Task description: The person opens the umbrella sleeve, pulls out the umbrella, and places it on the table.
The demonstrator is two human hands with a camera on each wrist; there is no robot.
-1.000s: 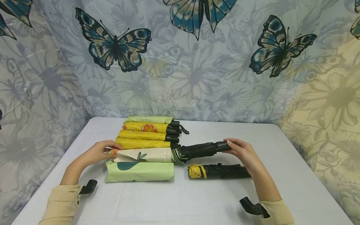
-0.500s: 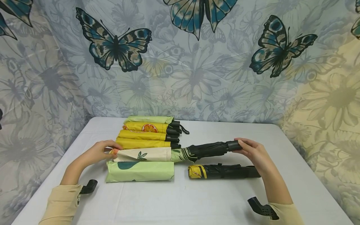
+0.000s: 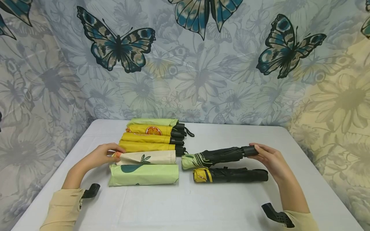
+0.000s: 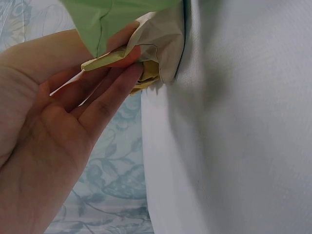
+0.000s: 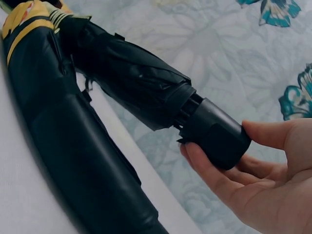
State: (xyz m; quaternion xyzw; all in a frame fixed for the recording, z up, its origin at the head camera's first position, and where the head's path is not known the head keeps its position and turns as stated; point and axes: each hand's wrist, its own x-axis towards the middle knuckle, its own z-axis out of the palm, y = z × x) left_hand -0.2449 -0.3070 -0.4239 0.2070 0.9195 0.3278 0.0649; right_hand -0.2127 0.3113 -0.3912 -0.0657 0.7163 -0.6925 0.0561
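My right hand (image 3: 270, 160) pinches the black handle of a folded umbrella (image 3: 221, 156), black with a green striped end. In the right wrist view thumb and fingers grip that handle (image 5: 217, 134) from both sides. The umbrella's green end lies just right of a cream umbrella sleeve (image 3: 159, 158) with a leaf print, apart from it. My left hand (image 3: 99, 157) pinches the sleeve's far left end, where an orange patch shows. In the left wrist view the bunched cream fabric (image 4: 158, 36) sits between thumb and fingers. A green sleeve (image 3: 144, 175) lies in front.
A second folded umbrella (image 3: 231, 175), black with a yellow end, lies in front of the held one. Behind the cream sleeve several sleeved umbrellas lie in a row, yellow ones (image 3: 147, 147) and a green one (image 3: 153, 122) at the back. A white table (image 3: 185, 208) carries everything.
My right hand has moved right, drawing the black and green umbrella out of the cream sleeve until its end came free. The left hand has kept its pinch on the sleeve in place.
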